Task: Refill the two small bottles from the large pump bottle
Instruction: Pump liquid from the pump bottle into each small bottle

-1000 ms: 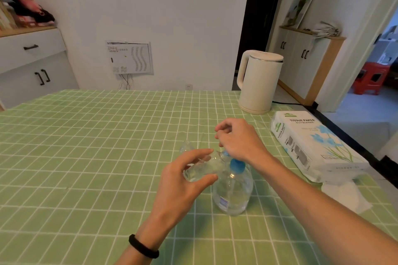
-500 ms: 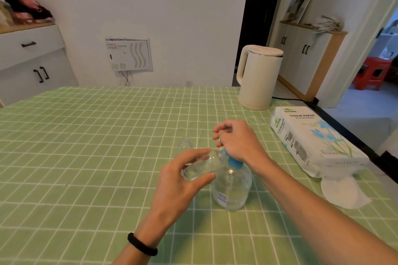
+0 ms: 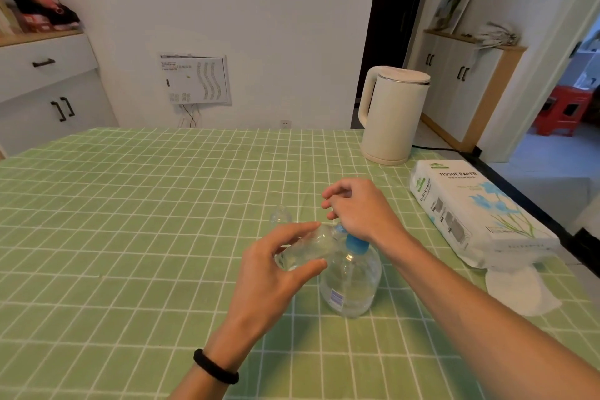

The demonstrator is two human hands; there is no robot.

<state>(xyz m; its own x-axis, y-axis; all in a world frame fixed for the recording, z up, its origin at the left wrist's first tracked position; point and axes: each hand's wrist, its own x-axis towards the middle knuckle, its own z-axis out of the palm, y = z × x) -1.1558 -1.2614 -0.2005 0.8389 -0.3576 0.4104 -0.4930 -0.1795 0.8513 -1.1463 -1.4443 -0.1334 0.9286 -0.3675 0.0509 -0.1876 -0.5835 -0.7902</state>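
A large clear pump bottle (image 3: 352, 282) with a blue pump head stands on the green checked tablecloth (image 3: 130, 221). My right hand (image 3: 360, 211) rests on top of the pump head, covering most of it. My left hand (image 3: 272, 266) holds a small clear bottle (image 3: 305, 247) tilted on its side, its mouth against the blue nozzle. A second small clear bottle (image 3: 281, 214) stands upright on the cloth just behind my left hand, partly hidden by my fingers.
A cream electric kettle (image 3: 393, 114) stands at the table's far right, its cord running off the edge. A tissue paper pack (image 3: 470, 208) lies to the right, with a loose white tissue (image 3: 519, 292) in front of it. Cabinets line the walls.
Both hands and the bottles keep the same pose. The view has tilted up a little, so everything sits slightly lower than in the frame before.
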